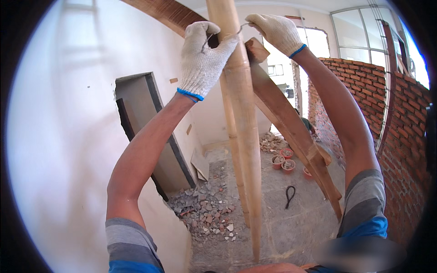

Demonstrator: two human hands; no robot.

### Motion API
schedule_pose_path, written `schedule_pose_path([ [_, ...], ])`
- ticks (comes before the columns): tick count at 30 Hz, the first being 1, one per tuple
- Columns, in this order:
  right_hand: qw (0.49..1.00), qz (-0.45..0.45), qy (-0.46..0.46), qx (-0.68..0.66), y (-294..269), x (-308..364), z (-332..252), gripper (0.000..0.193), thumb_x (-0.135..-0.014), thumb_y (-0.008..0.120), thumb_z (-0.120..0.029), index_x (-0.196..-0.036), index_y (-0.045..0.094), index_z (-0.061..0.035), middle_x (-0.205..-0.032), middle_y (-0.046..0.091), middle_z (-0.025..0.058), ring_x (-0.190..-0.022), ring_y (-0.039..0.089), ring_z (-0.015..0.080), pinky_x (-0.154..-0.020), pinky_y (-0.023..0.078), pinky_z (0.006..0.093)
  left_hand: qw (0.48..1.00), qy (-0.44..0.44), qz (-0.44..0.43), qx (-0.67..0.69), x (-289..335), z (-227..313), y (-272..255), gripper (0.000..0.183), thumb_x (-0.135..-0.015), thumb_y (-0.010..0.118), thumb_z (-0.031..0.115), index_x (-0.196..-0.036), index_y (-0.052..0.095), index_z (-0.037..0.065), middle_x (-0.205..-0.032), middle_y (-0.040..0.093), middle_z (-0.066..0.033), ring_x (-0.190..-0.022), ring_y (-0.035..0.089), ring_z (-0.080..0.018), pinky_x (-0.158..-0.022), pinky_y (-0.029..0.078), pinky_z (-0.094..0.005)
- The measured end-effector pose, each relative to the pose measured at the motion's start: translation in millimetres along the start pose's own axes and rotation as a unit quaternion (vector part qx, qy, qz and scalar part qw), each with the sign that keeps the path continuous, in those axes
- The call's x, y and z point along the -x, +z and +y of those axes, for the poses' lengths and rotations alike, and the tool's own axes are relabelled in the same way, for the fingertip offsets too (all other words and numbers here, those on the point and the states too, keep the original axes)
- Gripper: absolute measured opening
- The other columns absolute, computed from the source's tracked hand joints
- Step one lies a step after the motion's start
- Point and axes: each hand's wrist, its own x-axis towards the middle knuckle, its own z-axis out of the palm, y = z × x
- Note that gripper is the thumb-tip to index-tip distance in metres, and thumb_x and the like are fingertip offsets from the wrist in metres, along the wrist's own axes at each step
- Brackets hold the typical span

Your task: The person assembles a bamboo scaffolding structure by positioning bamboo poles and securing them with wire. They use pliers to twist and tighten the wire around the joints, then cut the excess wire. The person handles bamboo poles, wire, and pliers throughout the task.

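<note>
Both my hands wear white knitted gloves with blue cuffs and are raised at the top of a thick bamboo pole. My right hand, right of the pole, pinches a thin wire that runs to the pole's face. On the pole's left side, my left hand is curled with its thumb against the bamboo; a strand of wire shows between thumb and fingers. A wooden beam slants in from upper left behind my left hand. Another timber slopes down to the right behind the pole.
Rubble lies on the floor by the doorway at left. Several red buckets holding debris and a black loop are on the floor. A brick wall stands at right. A person is partly visible far back.
</note>
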Motion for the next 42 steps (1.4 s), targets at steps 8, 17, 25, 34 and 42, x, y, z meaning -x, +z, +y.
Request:
schedule_pose_path([
  [8,0.981,-0.033,0.025,-0.189,47.9,2.4,-5.3,0.034,-0.107,0.064,-0.028,-0.136,0.065,-0.0092,-0.143,0.065,0.0064,-0.123,0.067,0.0273,-0.099,0.058,0.0452,0.992,0.04,-0.104,0.053,1.1,-17.5,-33.8,0.025,-0.104,0.074,0.015,-0.125,0.072,0.002,-0.115,0.073,-0.0056,-0.105,0.07,-0.0116,-0.09,0.059,-0.0279],
  [17,0.766,-0.23,0.338,-0.496,37.2,21.4,-3.6,0.049,-0.115,0.054,-0.019,-0.161,0.045,-0.0059,-0.153,0.06,0.0082,-0.133,0.062,0.017,-0.111,0.056,0.0352,0.954,-0.02,-0.192,0.23,-6.6,-29.7,-46.6,0.043,-0.107,0.058,0.001,-0.15,0.058,-0.002,-0.142,0.069,-0.0155,-0.125,0.068,-0.0194,-0.109,0.054,-0.0313],
  [25,0.775,-0.281,0.254,-0.505,50.3,19.8,5.5,0.053,-0.111,0.062,-0.02,-0.16,0.048,-0.0063,-0.15,0.063,0.0086,-0.131,0.064,0.0181,-0.11,0.057,0.0374,0.953,-0.044,-0.15,0.259,20.1,-48.8,-47.4,0.028,-0.11,0.061,0.014,-0.133,0.069,0.0,-0.122,0.074,-0.0096,-0.118,0.07,-0.017,-0.106,0.056,-0.0311],
  [34,0.349,-0.283,0.103,-0.887,76.0,32.9,36.1,0.057,-0.106,0.07,-0.022,-0.158,0.051,-0.0069,-0.147,0.065,0.0089,-0.129,0.067,0.0193,-0.11,0.058,0.0399,0.977,-0.054,0.019,0.208,24.9,-82.2,-21.0,0.037,-0.106,0.067,0.023,-0.136,0.067,0.001,-0.114,0.073,-0.0084,-0.106,0.071,-0.0148,-0.097,0.057,-0.0306],
  [42,0.966,-0.069,-0.003,-0.25,65.9,48.3,4.0,0.048,-0.102,0.065,-0.025,-0.146,0.061,-0.0056,-0.136,0.071,0.0152,-0.117,0.071,0.0328,-0.099,0.059,0.0435,0.929,-0.257,0.077,0.255,23.0,-76.8,-23.9,0.033,-0.105,0.067,0.027,-0.124,0.067,0.001,-0.109,0.067,-0.0065,-0.094,0.066,-0.013,-0.089,0.055,-0.0308],
])
